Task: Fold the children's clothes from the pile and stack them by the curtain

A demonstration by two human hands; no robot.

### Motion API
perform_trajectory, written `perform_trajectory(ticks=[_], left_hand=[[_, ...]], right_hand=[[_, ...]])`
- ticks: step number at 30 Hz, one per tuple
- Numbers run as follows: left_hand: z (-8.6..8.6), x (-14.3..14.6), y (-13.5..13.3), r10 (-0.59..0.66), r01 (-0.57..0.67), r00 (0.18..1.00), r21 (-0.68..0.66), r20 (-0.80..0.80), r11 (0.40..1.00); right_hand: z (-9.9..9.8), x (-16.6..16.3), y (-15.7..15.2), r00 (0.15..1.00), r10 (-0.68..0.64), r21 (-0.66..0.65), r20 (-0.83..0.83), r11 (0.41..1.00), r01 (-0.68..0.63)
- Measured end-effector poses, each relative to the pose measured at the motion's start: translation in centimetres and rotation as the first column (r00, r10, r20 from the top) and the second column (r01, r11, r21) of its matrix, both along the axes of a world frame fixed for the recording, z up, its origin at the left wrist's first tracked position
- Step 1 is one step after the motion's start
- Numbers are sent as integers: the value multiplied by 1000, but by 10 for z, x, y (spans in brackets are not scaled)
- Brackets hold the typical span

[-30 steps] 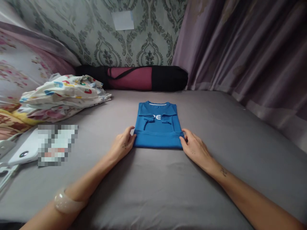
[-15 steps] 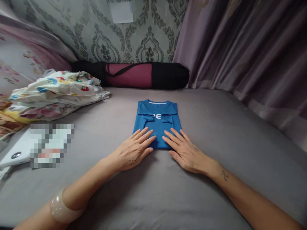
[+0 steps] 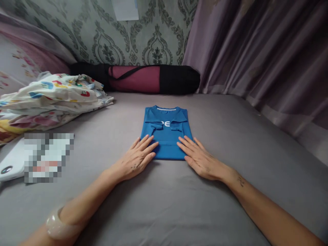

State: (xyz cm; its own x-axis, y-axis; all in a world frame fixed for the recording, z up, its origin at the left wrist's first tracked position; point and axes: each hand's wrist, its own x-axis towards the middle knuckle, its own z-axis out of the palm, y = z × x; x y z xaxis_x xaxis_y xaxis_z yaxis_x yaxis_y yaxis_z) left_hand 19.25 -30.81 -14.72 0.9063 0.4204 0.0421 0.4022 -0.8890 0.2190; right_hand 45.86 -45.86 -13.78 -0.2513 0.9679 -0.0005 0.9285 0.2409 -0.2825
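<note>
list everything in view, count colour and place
folded shirt: 1, blue, centre
sheet: 1, grey, under shirt
bag: 1, black and maroon, by wall
wall: 1, grey-green, back
paper: 1, white, on wall
curtain: 1, purple, right
drape: 1, pink and white, left
cloth heap: 1, multicoloured, left
flat object: 1, white, left
pixelated item: 1, mostly pale, beside it
bangle: 1, pale, left forearm
left hand: 1, bare, shirt's left side
right hand: 1, bare, shirt's right side

I face a wall (image 3: 156, 51) patterned in gray-green, a paper (image 3: 126, 9) on it. Purple curtains (image 3: 251, 51) hang to my right, floral cloth (image 3: 15, 65) to my left; the bed (image 3: 230, 136) is gray, the light dim.
</note>
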Motion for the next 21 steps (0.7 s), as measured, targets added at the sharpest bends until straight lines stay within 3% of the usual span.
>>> perform_trajectory(ticks=[3,9,15,21], left_hand=[[-4,-7,5,87,-87,996,-17,28,996],[-4,-12,7,108,-102,990,-73,87,992],[-3,-15,9,168,-161,976,-64,141,985],[-7,-20,12,174,-167,982,-88,75,982]], right_hand=[[-1,6,-4,1000,-19,-20,19,1000,20],[10,10,3,995,48,-23,87,999,-46],[28,-7,38,942,325,-16,80,946,-325],[8,-17,57,911,412,-76,-1,909,-411]])
